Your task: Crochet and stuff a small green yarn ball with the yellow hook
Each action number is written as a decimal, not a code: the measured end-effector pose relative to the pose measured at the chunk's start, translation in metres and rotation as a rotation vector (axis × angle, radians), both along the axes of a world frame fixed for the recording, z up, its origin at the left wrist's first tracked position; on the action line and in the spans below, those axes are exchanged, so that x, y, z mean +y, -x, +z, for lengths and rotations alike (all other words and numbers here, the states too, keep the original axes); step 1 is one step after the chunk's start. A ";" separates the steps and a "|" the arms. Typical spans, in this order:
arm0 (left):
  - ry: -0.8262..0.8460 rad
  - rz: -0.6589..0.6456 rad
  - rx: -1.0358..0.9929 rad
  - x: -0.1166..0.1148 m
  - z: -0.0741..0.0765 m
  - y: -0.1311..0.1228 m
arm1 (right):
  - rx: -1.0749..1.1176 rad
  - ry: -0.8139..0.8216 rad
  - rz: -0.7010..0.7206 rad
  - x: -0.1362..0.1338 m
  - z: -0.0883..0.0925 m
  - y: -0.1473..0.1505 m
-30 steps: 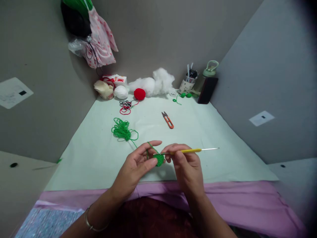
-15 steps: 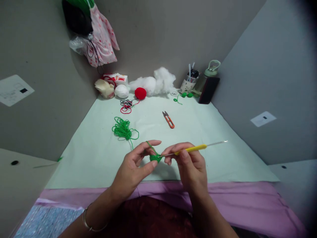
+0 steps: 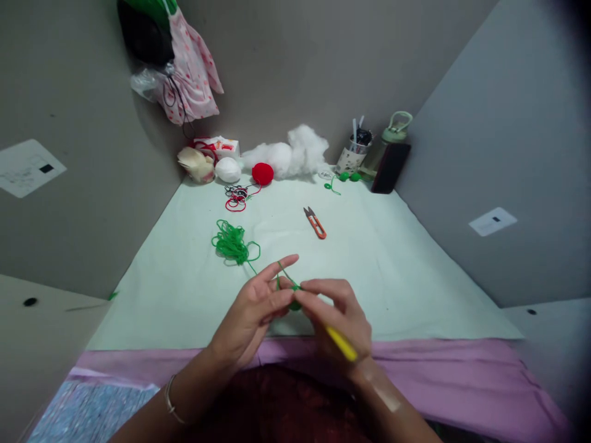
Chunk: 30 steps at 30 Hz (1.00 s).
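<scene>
My left hand [image 3: 252,311] pinches a small green crochet piece [image 3: 295,304], mostly hidden by the fingers, and its raised index finger carries a strand of green yarn. My right hand [image 3: 339,314] has thumb and fingertips at the upper edge of the same piece. The yellow handle of a crochet hook [image 3: 341,343] lies in that hand and points down toward the wrist; the hook's metal tip is hidden. From the left hand the strand runs back to a loose heap of green yarn [image 3: 232,242] on the table.
Orange thread snips [image 3: 314,223] lie mid-table. Along the back are a red yarn ball [image 3: 263,174], a white yarn ball [image 3: 228,170], white stuffing [image 3: 302,151], small green pieces [image 3: 349,176], a pen holder [image 3: 349,161], a bottle [image 3: 376,151] and a dark phone [image 3: 391,168]. Grey partitions stand on both sides.
My right hand has turned, so the hook's handle swung from pointing right to pointing down. Its fingertips moved in to the crochet piece. The left index finger stretched out and the green heap shifted slightly.
</scene>
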<state>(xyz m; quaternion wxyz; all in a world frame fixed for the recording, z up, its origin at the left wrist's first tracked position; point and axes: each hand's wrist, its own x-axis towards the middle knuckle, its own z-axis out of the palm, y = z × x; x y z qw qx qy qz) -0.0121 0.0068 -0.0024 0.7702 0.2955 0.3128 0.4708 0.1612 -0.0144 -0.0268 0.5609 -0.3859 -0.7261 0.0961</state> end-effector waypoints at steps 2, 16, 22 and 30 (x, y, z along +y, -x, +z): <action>0.043 -0.030 -0.076 0.003 0.001 0.003 | 0.225 0.112 0.052 0.002 0.005 0.001; -0.045 0.019 0.024 0.003 -0.002 -0.001 | -0.038 -0.019 0.031 0.001 0.013 0.005; 0.033 -0.023 -0.109 0.008 -0.001 0.005 | 0.432 0.251 0.128 0.009 0.017 0.003; -0.227 -0.022 0.165 -0.002 -0.010 0.004 | 0.632 0.468 0.256 0.017 0.014 0.006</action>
